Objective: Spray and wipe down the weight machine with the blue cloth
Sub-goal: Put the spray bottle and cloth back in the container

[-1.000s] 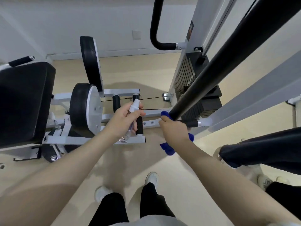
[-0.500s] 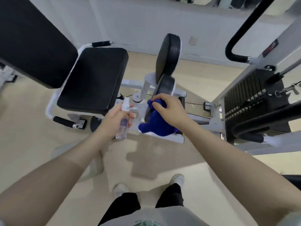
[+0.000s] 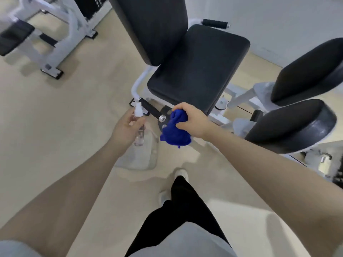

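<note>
The weight machine's black padded seat (image 3: 198,71) and backrest (image 3: 150,25) stand ahead of me on a white frame. My right hand (image 3: 191,119) grips the bunched blue cloth (image 3: 175,130) just below the seat's front edge, beside a black side handle (image 3: 151,110). My left hand (image 3: 126,127) holds a small clear spray bottle (image 3: 139,127) with a white nozzle, upright, left of the cloth and close to the handle's end.
Two round black leg pads (image 3: 291,125) on white arms stick out at the right. Another white-framed machine (image 3: 46,34) stands at the top left. Beige floor lies to the left and below. My legs and shoes (image 3: 181,173) are near the seat.
My view has swung left from the weight stack and leg pads to the seat. Both hands came along, the right still gripping the cloth, the left still holding the bottle.
</note>
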Demonstrator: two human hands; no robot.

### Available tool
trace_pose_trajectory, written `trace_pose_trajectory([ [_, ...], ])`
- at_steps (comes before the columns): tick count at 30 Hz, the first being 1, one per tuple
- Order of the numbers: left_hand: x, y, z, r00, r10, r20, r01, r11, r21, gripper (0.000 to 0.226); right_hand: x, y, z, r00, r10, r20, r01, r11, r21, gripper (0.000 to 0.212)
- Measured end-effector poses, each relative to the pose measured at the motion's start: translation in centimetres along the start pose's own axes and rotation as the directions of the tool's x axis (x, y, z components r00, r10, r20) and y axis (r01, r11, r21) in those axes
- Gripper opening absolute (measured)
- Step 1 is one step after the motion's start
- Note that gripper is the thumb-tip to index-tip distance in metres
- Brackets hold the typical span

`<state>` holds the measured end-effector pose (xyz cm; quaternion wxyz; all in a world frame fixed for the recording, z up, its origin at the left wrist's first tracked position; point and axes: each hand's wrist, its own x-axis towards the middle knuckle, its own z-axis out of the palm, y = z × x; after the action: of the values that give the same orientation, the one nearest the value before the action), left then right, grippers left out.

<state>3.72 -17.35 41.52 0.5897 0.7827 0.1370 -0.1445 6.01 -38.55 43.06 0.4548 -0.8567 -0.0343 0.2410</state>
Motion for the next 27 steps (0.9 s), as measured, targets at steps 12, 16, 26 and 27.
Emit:
trace_pose_trajectory([
  [12, 11.6, -17.7, -7.2, 0.938, -0.312, -0.150, 0.309, 0.950, -0.045, 0.013, 16.5, 3.4, 18.1, 0.987, 0.099, 0.131, -0.080, 0.987, -0.142, 0.014],
  [16, 15.5, -27.1, -7.6, 0.938, -0.333, -0.094, 0.344, 0.929, 0.134, 0.030, 21.4, 8.1, 24.7, 0.982, 0.188, 0.016, -0.181, 0.965, -0.188, 0.016],
  [26, 21.6, -43.6, -5.1, 0.916, -0.357, -0.183, 0.392, 0.893, 0.221, 0.041, 26.3, 17.5, 32.5, 0.946, 0.291, -0.141, -0.288, 0.957, 0.042, 0.021],
  [27, 22.0, -44.5, -5.0, 0.922, -0.333, -0.199, 0.379, 0.880, 0.285, 0.040, 26.4, 17.6, 32.7, 0.942, 0.308, -0.134, -0.298, 0.950, 0.093, 0.021],
])
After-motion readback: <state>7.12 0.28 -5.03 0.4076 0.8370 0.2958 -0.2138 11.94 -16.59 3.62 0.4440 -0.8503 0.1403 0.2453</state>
